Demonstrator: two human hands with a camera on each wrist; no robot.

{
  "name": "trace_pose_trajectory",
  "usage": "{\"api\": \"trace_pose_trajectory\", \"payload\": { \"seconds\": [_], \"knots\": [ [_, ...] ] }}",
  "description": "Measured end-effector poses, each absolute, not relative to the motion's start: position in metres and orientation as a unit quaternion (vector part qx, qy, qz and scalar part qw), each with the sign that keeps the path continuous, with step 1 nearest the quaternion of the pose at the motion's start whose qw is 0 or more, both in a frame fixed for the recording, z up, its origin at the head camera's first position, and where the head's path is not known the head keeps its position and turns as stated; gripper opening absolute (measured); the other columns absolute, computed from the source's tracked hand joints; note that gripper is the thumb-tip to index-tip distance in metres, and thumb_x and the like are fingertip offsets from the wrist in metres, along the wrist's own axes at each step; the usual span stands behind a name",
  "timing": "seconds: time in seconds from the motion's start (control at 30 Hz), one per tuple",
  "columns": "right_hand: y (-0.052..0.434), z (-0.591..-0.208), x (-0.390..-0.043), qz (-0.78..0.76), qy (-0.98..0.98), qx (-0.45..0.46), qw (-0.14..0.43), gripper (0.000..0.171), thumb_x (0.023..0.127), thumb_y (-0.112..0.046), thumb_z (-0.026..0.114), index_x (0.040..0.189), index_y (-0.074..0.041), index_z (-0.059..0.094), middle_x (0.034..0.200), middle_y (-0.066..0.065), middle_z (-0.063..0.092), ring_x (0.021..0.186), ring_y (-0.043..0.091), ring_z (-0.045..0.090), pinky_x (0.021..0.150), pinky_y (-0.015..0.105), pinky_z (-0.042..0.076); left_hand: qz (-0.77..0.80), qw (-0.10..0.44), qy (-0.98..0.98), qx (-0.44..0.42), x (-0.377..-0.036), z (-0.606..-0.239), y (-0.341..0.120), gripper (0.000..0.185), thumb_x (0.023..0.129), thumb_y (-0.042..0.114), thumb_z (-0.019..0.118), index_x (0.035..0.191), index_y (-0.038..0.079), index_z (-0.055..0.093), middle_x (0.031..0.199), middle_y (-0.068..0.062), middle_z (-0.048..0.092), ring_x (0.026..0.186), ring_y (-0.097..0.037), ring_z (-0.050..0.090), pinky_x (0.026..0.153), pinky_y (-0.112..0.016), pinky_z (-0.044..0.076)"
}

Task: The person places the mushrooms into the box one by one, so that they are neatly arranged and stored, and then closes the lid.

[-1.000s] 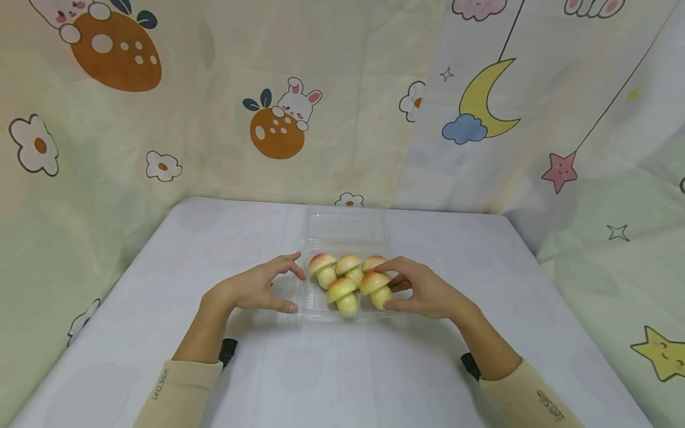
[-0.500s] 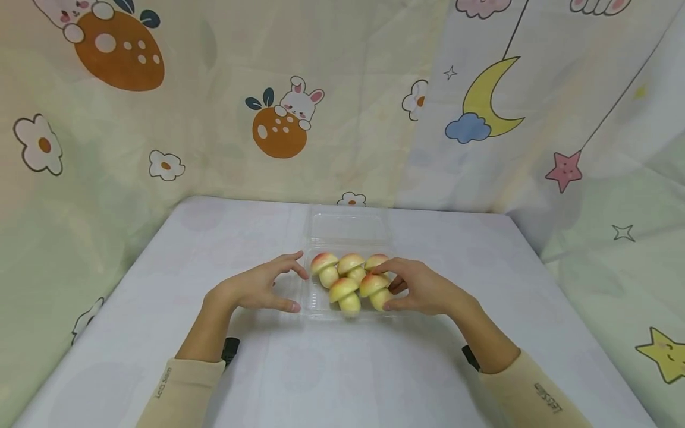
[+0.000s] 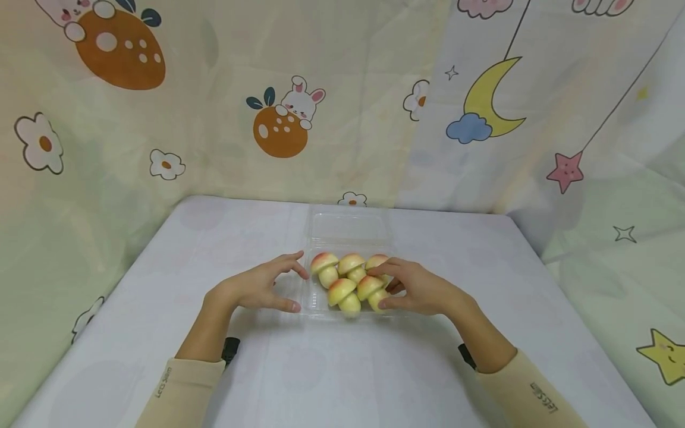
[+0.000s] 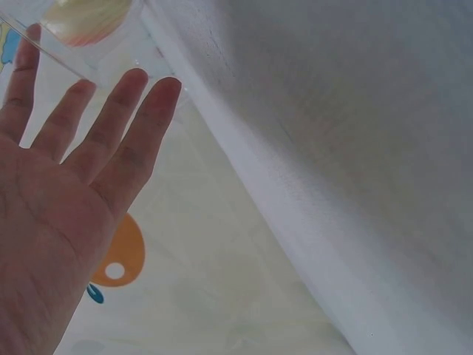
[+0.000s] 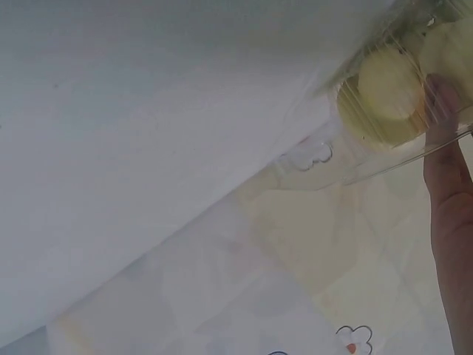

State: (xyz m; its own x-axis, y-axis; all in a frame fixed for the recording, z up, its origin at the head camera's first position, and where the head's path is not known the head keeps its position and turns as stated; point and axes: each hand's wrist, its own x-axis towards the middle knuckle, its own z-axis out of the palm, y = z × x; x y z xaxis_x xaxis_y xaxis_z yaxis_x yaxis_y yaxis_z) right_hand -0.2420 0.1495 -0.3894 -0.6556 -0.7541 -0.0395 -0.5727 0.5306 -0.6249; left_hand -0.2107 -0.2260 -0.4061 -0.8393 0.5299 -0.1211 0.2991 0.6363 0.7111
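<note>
A clear plastic clamshell box [image 3: 316, 306] lies on the table with its lid [image 3: 350, 226] folded back. Several toy mushrooms with yellow stems and red-tinged caps sit inside it, among them one at back left [image 3: 324, 267] and one at front middle [image 3: 345, 295]. My right hand [image 3: 423, 289] reaches into the box's right side and holds the front right mushroom [image 3: 372, 290], thumb at its stem and fingers by its cap. These fingers partly cover the back right mushroom [image 3: 377, 260]. My left hand [image 3: 257, 284] is at the box's left side, fingers spread in the left wrist view.
A white cloth covers the table [image 3: 342, 374]. Behind it and at both sides hang printed curtains [image 3: 214, 107] with rabbits, flowers, a moon and stars. A dark strap [image 3: 230, 349] shows at the left wrist.
The front right mushroom has shifted slightly left, toward the front middle one, together with my right hand. My left hand stays at the box's left side.
</note>
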Motion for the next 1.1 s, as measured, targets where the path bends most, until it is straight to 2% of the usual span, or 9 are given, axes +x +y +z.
{"api": "trace_pose_trajectory", "payload": {
  "seconds": [0.17,0.3,0.43,0.6,0.83,0.97,1.1],
  "knots": [
    [0.15,-0.389,-0.241,-0.292,0.863,-0.389,0.137,0.056,0.094,-0.029,0.077,0.144,-0.016,0.056,0.146,0.002,0.052,0.107,0.018,0.07,0.093,0.033,0.058,0.359,0.162,0.889,0.234,-0.211,-0.405,-0.225,0.062,0.081,0.043,0.087,0.133,0.022,0.06,0.172,-0.004,0.018,0.155,-0.033,0.023,0.12,-0.06,0.027],
    [0.151,-0.393,-0.241,-0.28,0.871,-0.401,0.051,0.049,0.097,-0.034,0.074,0.14,-0.017,0.059,0.133,0.004,0.061,0.103,0.022,0.069,0.086,0.041,0.059,0.359,0.161,0.888,0.238,-0.211,-0.405,-0.225,0.063,0.081,0.043,0.087,0.133,0.021,0.06,0.172,-0.004,0.018,0.155,-0.033,0.023,0.121,-0.06,0.027],
    [0.153,-0.396,-0.244,-0.266,0.88,-0.394,-0.02,0.047,0.099,-0.031,0.071,0.141,-0.015,0.059,0.12,0.006,0.066,0.103,0.028,0.067,0.085,0.045,0.058,0.358,0.158,0.888,0.24,-0.212,-0.405,-0.226,0.063,0.081,0.044,0.087,0.132,0.021,0.06,0.172,-0.004,0.018,0.155,-0.033,0.023,0.12,-0.06,0.028],
    [0.155,-0.397,-0.248,-0.255,0.885,-0.39,-0.02,0.046,0.1,-0.028,0.069,0.142,-0.011,0.058,0.123,0.008,0.066,0.108,0.033,0.067,0.092,0.047,0.056,0.361,0.164,0.888,0.234,-0.211,-0.406,-0.226,0.063,0.081,0.044,0.087,0.133,0.022,0.06,0.172,-0.004,0.018,0.156,-0.034,0.022,0.121,-0.06,0.025],
    [0.154,-0.398,-0.247,-0.259,0.875,-0.408,0.01,0.052,0.095,-0.037,0.075,0.139,-0.011,0.061,0.128,0.007,0.063,0.111,0.028,0.065,0.094,0.048,0.055,0.356,0.161,0.89,0.236,-0.212,-0.407,-0.226,0.063,0.08,0.045,0.087,0.133,0.022,0.06,0.172,-0.003,0.018,0.155,-0.033,0.023,0.121,-0.06,0.026],
    [0.15,-0.399,-0.247,-0.241,0.882,-0.405,-0.004,0.046,0.1,-0.033,0.069,0.138,-0.009,0.061,0.13,0.007,0.063,0.107,0.026,0.067,0.093,0.048,0.054,0.357,0.16,0.89,0.235,-0.211,-0.407,-0.227,0.063,0.081,0.044,0.087,0.133,0.022,0.06,0.172,-0.004,0.019,0.155,-0.033,0.024,0.121,-0.06,0.026],
    [0.147,-0.399,-0.249,-0.212,0.897,-0.386,-0.03,0.041,0.102,-0.025,0.067,0.138,-0.007,0.061,0.135,0.012,0.058,0.095,0.024,0.07,0.094,0.058,0.051,0.355,0.163,0.891,0.232,-0.211,-0.407,-0.226,0.063,0.081,0.045,0.087,0.133,0.022,0.06,0.172,-0.004,0.019,0.155,-0.033,0.025,0.121,-0.061,0.026]
  ]
}}
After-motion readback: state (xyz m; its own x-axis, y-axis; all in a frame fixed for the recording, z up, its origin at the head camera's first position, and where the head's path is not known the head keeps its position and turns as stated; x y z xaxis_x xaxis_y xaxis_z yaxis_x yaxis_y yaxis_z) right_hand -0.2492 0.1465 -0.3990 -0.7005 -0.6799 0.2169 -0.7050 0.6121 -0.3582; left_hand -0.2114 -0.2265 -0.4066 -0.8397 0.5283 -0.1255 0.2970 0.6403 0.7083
